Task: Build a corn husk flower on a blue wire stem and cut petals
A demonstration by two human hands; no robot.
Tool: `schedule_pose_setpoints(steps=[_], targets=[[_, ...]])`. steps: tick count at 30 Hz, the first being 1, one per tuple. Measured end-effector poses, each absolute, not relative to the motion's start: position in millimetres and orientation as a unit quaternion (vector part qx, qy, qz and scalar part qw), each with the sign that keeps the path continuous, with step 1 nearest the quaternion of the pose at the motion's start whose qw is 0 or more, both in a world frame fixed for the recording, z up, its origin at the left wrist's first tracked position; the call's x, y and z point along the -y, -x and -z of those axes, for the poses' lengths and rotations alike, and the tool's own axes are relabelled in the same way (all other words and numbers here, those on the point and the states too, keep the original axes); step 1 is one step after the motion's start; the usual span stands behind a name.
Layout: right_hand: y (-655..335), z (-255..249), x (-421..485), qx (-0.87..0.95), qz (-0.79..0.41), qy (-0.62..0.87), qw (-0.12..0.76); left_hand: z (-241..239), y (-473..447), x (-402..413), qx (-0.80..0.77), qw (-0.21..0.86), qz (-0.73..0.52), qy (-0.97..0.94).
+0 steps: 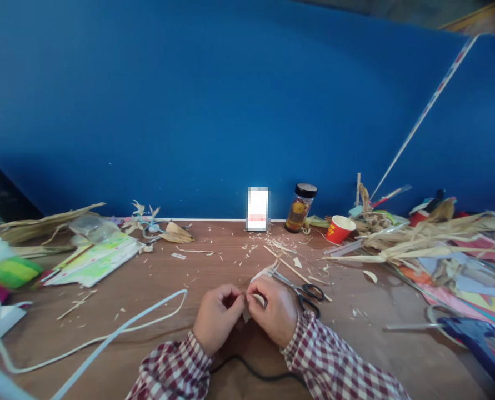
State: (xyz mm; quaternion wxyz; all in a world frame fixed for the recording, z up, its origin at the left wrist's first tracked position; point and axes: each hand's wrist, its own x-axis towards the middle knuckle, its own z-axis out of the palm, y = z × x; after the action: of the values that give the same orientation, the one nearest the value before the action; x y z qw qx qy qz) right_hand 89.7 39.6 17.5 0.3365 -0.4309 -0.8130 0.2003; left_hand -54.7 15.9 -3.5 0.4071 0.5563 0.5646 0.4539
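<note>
My left hand (218,316) and my right hand (275,309) meet low in the middle of the view, both closed, thumbs against forefingers. A small pale piece, apparently dried corn husk (246,316), pokes out below the touching fingertips. Most of it is hidden, and both hands seem to pinch it. More of something pale shows inside the curl of my right fingers. Just beyond my right hand lie scissors (309,293) with black handles, their blades partly behind the hand. Thin husk strips (286,264) and small scraps are scattered on the brown table (180,344).
A lidded jar of amber liquid (300,208) and a red paper cup (340,229) stand toward the back. Dried husks (401,239) pile up at right, near a blue glue gun (466,333). A white cable (147,322) crosses the left; a painted sheet (95,258) lies beyond.
</note>
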Motion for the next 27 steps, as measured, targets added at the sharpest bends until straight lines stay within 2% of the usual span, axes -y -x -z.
schedule_pose_setpoints(steps=[9,20,27], targets=[[-89,-18,-42,0.770,-0.263,0.454,0.363,5,54,-20,-0.541,0.480,-0.482,-0.494],[-92,-12,-47,0.722,-0.344,0.480,0.361,5,61,-21,-0.571,0.401,-0.486,-0.526],[-91,-9,-48,0.695,-0.371,0.477,0.389,6,59,-22,-0.560,0.440,-0.504,-0.489]])
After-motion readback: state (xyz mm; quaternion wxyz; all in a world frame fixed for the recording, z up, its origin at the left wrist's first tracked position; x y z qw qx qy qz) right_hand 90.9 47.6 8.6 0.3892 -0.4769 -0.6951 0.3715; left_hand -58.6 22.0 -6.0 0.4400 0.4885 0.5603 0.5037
